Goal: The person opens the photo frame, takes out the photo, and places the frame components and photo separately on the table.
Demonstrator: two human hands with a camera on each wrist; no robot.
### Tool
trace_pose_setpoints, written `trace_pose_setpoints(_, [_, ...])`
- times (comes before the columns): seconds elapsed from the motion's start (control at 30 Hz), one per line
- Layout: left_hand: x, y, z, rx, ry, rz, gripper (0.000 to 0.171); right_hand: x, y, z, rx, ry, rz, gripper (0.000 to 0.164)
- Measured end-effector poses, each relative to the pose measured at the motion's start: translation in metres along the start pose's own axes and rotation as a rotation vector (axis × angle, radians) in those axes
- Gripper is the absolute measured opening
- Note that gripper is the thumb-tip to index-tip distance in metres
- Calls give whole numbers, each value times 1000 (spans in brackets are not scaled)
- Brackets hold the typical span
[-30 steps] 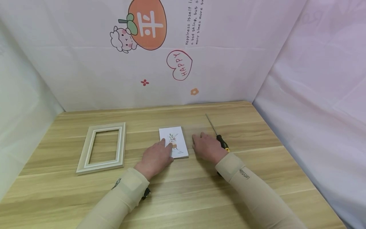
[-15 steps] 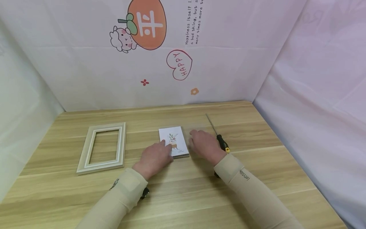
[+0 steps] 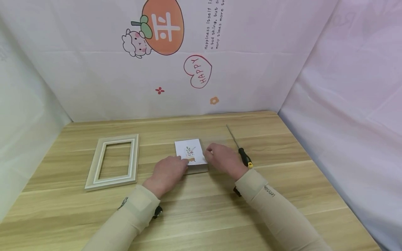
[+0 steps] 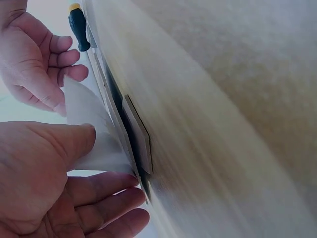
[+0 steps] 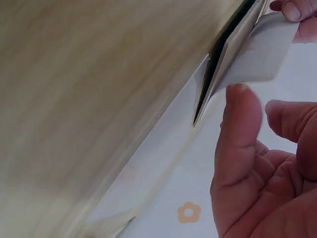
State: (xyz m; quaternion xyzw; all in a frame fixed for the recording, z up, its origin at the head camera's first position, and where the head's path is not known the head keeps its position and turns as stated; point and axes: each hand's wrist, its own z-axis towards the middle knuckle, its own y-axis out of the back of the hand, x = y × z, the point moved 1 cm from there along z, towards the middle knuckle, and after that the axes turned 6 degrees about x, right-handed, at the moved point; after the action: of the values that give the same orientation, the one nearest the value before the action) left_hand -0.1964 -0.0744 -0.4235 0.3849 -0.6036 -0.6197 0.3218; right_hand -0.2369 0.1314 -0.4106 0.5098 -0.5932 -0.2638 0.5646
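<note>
A white card [image 3: 190, 150] printed with a potted plant lies over a brown-grey board [image 3: 197, 169] in the middle of the table. Its near edge is lifted, baring a strip of the board. My left hand [image 3: 168, 173] pinches that edge at its left; in the left wrist view the thumb lies on the curling card [image 4: 99, 144]. Beside the card's right edge is my right hand [image 3: 224, 159]. In the right wrist view its index finger [image 5: 242, 114] is close to the card, thumb and index apart with nothing between them.
A cream picture frame [image 3: 133, 164] without a picture lies to the left on the wooden table [image 3: 201, 216]. A black and yellow screwdriver [image 3: 242, 156] lies right of the right hand. What looks like a clear sheet [image 3: 220, 140] lies beside the card. White printed cloth [image 3: 251, 69] hangs behind.
The card's near edge has come up off the board, which now shows below it. My right hand has moved left towards the card's right edge. The frame and screwdriver stay put.
</note>
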Motion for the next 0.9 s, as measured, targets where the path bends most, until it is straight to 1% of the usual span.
trace_pose_setpoints(0.17, [1,0,-1,-13,-5,3,13,1,-2,1,78,-9,126,36])
trace_pose_setpoints(0.3, [2,0,-2,-26,-6,-4,13,2,-3,2,94,3,203,32])
trace_pose_setpoints(0.43, [2,0,-3,-43,-10,-18,13,2,-3,3,109,-8,292,29])
trace_pose_setpoints(0.53, [2,-1,-4,-75,-17,-12,14,3,-4,4,125,-10,343,29])
trace_pose_setpoints(0.6, [1,-1,-4,-121,-28,10,13,4,-5,4,128,-4,362,30])
trace_pose_setpoints(0.67, [1,-1,-4,-181,-46,40,12,5,-5,4,125,6,373,32])
trace_pose_setpoints(0.8, [0,-1,-3,-340,-100,96,8,9,-4,3,110,35,361,36])
trace_pose_setpoints(0.9, [0,-1,-2,-447,-147,121,12,13,-4,2,101,62,368,39])
